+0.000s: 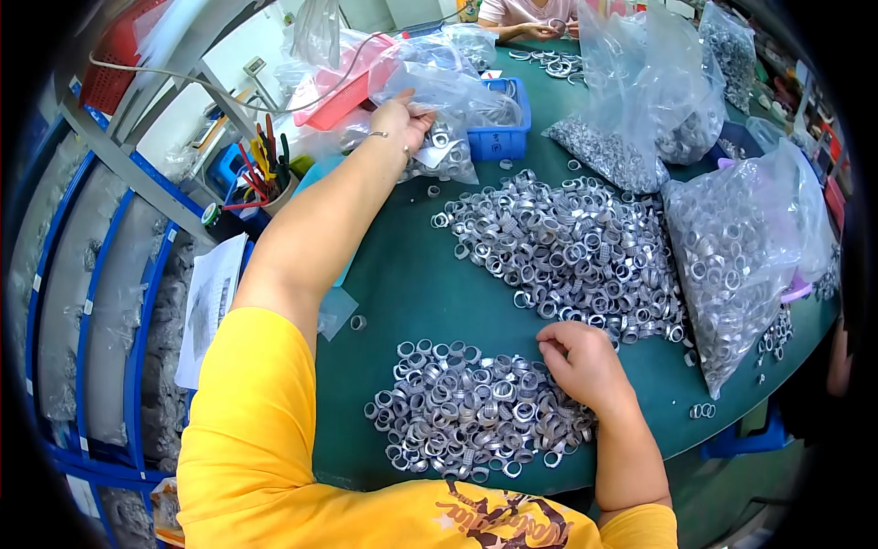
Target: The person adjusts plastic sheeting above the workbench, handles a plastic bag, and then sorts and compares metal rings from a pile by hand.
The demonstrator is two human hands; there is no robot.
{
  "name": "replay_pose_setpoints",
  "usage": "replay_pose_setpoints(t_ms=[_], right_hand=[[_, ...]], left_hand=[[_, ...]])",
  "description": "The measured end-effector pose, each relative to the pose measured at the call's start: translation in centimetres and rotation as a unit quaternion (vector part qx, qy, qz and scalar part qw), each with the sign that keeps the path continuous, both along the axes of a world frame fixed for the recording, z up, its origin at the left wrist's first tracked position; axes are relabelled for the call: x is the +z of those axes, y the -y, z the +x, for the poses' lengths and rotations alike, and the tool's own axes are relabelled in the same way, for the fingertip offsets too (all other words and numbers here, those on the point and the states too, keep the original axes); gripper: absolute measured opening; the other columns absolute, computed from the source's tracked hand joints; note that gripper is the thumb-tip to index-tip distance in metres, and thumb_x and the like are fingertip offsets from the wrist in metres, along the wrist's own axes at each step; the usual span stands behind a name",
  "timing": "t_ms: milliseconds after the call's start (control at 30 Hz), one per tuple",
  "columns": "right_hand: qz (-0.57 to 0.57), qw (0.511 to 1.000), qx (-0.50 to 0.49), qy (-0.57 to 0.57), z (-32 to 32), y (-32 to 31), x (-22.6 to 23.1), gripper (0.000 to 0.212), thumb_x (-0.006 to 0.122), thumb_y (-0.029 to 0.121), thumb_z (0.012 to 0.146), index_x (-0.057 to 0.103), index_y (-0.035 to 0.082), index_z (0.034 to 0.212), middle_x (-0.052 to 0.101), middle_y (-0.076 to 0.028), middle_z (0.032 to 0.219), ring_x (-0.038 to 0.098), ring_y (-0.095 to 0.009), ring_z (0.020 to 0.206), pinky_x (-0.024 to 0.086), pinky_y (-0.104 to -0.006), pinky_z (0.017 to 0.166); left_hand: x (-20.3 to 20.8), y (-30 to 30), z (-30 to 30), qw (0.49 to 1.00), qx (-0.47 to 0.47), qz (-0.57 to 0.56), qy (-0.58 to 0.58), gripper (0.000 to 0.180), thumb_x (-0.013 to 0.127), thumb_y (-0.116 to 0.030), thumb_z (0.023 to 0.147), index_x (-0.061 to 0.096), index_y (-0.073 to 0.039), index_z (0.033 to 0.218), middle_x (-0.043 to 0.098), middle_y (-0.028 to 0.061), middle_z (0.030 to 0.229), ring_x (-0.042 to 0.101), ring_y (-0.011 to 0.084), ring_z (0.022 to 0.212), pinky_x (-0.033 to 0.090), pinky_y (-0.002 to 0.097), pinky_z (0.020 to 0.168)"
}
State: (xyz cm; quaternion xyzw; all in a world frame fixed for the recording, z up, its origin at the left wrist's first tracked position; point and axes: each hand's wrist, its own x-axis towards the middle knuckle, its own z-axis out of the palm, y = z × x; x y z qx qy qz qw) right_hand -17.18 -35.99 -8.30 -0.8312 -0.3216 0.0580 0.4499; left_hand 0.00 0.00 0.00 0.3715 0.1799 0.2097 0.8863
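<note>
Head view: bags (730, 252) beside rings (576, 249), perhaps touching.

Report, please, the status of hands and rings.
Left hand at clear plastic bag; right hand at near ring pile. Far ring pile larger. Ring-filled bag at its right.

Green-topped table (393, 265), blue-edged shelving (89, 316) on the left, white wall (229, 41) behind, greenish floor (704, 485) lower right.

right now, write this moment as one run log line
left hand: at clear bag, grip unclear | right hand: curled beside near ring pile | larger ring pile: beyond, loose on green table
</note>
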Motion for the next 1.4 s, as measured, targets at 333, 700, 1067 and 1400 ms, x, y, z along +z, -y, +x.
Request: replay_pose_setpoints(t_ms=[333,700,1067,1400], right_hand=[[-0.006,1.0,0.015,0.012,0.0,-0.1,-0.1,0.011,0.06,0.008,0.075,0.064,0.003,0.084,0.064,-0.014,0.081,0.062,-0.032,0.074,0.05,-0.0387,0.067],[0.002,0.999,0.026,0.034,-0.3,-0.1,-0.2,0.012,0.061,0.005,0.075,0.064,-0.001,0.085,0.063,-0.017,0.078,0.062,-0.03,0.07,0.05,-0.0352,0.064],[-0.022,0.999,0.031,0.018,-0.3,0.0,-0.2,0.013,0.059,0.01,0.076,0.064,0.003,0.086,0.063,-0.014,0.082,0.062,-0.032,0.076,0.05,-0.0401,0.068],[-0.026,0.999,0.032,0.023,-0.2,0.0,-0.4,0.012,0.059,0.01,0.076,0.064,0.004,0.085,0.063,-0.015,0.082,0.061,-0.032,0.076,0.05,-0.0405,0.068]], left_hand=[[-3.7,-0.4,-2.9,0.995,0.071,0.071,-0.01,0.021,0.044,-0.009,0.092,0.051,0.0,0.109,0.039,-0.0002,0.067,0.036,0.0109,0.053,0.042,0.0292,0.057],[-3.5,1.3,-9.7,0.974,-0.108,0.046,-0.192,0.031,0.038,-0.002,0.091,0.041,0.002,0.121,0.036,-0.0003,0.065,0.034,0.0073,0.048,0.053,0.036,0.067],[1.3,-0.3,-5.4,0.984,0.051,-0.152,0.079,0.038,0.032,0.001,0.091,0.036,0.0,0.129,0.031,0.0019,0.067,0.027,0.0099,0.044,0.048,0.0314,0.062],[-4.7,0.4,-5.9,0.992,0.07,-0.016,-0.107,0.013,0.041,-0.009,0.09,0.052,-0.006,0.096,0.032,-0.0012,0.062,0.028,0.0084,0.044,0.039,0.0245,0.045]])
